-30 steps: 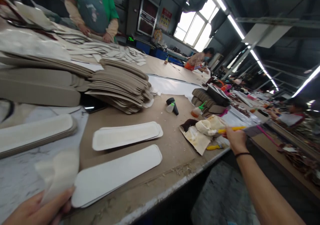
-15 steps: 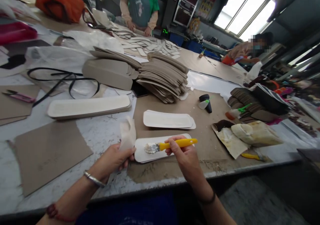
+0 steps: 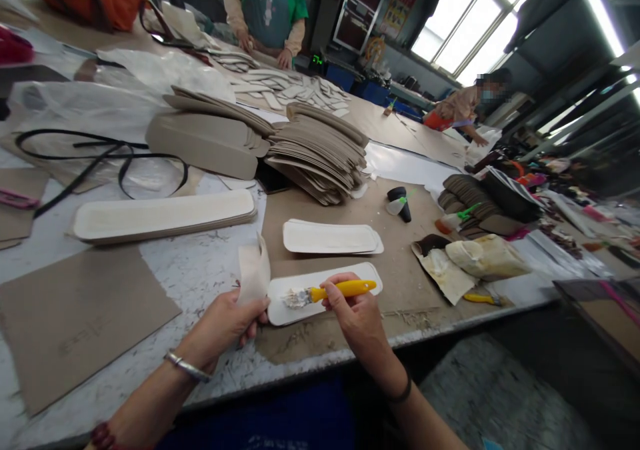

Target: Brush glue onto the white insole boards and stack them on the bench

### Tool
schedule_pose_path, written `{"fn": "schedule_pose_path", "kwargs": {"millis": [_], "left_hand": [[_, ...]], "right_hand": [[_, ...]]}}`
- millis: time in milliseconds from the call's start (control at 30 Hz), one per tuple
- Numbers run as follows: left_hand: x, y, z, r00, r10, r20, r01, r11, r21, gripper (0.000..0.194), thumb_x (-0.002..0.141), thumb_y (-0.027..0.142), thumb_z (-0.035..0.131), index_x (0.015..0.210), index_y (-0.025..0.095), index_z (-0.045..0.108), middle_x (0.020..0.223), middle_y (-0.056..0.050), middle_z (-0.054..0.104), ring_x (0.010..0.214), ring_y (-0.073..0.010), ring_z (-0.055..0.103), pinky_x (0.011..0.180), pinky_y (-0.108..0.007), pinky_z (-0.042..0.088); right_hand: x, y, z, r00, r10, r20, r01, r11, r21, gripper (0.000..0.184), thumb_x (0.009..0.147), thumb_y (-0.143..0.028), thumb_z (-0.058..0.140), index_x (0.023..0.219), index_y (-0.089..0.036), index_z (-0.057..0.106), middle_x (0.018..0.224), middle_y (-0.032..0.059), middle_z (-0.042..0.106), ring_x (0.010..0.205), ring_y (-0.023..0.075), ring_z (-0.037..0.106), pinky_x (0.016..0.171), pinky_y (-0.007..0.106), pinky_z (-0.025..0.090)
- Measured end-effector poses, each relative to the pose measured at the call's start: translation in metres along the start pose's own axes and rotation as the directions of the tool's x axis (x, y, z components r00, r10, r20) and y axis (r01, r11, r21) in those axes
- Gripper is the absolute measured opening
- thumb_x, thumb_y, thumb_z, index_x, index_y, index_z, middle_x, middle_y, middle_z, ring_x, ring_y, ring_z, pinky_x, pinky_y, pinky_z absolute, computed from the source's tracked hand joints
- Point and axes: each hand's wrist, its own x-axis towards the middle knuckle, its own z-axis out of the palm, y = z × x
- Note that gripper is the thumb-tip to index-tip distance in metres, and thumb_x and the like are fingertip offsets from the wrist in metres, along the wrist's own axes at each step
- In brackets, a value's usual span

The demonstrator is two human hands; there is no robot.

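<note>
My right hand (image 3: 357,317) is closed round the yellow handle of a paintbrush (image 3: 345,291). The brush's whitish, coated bristles lie over a long white panel (image 3: 280,310) with rounded corners. At that panel's left end, my left hand (image 3: 227,323) pinches a curled cream strip (image 3: 253,273) between thumb and fingers, its fingertips touching the panel's edge. Just behind lies a second pair of white panels (image 3: 330,237), stacked slightly askew. A stack with a white top (image 3: 165,215) rests to the left.
Piles of brown panels (image 3: 320,153) stand behind. On the right are a black cup-like object (image 3: 400,200), a small green-tipped bottle (image 3: 453,220), a stained cloth-wrapped container (image 3: 485,257) and another yellow brush (image 3: 483,299). Across the table, a person in an apron (image 3: 267,17) handles strips.
My right hand has brought the brush from the wrapped container on the right over to the front white panel. My left hand still holds the cream strip. The camera view has turned left.
</note>
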Motion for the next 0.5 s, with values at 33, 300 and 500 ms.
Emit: {"fn": "schedule_pose_path", "kwargs": {"millis": [33, 300, 500], "left_hand": [[-0.001, 0.0, 0.0, 1.0, 0.005, -0.004, -0.005, 1.0, 0.007, 0.042, 0.053, 0.059, 0.064, 0.053, 0.018, 0.057, 0.036, 0.002, 0.05, 0.035, -0.0109, 0.039, 0.039, -0.024, 0.029], [-0.01, 0.0, 0.003, 0.997, 0.062, -0.047, -0.06, 0.997, 0.05, 0.046, 0.058, 0.063, 0.063, 0.056, 0.017, 0.057, 0.038, 0.003, 0.051, 0.038, -0.0107, 0.041, 0.043, -0.023, 0.03], [-0.006, -0.006, 0.007, 0.991, 0.051, -0.127, -0.043, 0.997, 0.067, 0.044, 0.058, 0.063, 0.063, 0.054, 0.019, 0.056, 0.038, 0.002, 0.05, 0.037, -0.0109, 0.039, 0.04, -0.023, 0.029]], "right_hand": [[0.0, 0.004, -0.004, 1.0, -0.019, -0.025, 0.017, 0.999, -0.051, 0.025, 0.086, -0.044, 0.06, 0.084, -0.019, 0.061, 0.071, 0.0028, 0.063, 0.06, 0.017, 0.063, 0.054, 0.028, 0.051], [0.007, 0.024, -0.069, 0.947, -0.269, -0.177, 0.146, 0.848, -0.509, 0.02, 0.09, -0.035, 0.05, 0.08, -0.02, 0.06, 0.078, 0.0056, 0.065, 0.072, 0.0195, 0.063, 0.07, 0.03, 0.049], [0.012, 0.03, -0.095, 0.916, -0.345, -0.203, 0.157, 0.776, -0.61, 0.022, 0.091, -0.036, 0.048, 0.08, -0.02, 0.059, 0.078, 0.0065, 0.066, 0.074, 0.0202, 0.064, 0.072, 0.031, 0.051]]}}
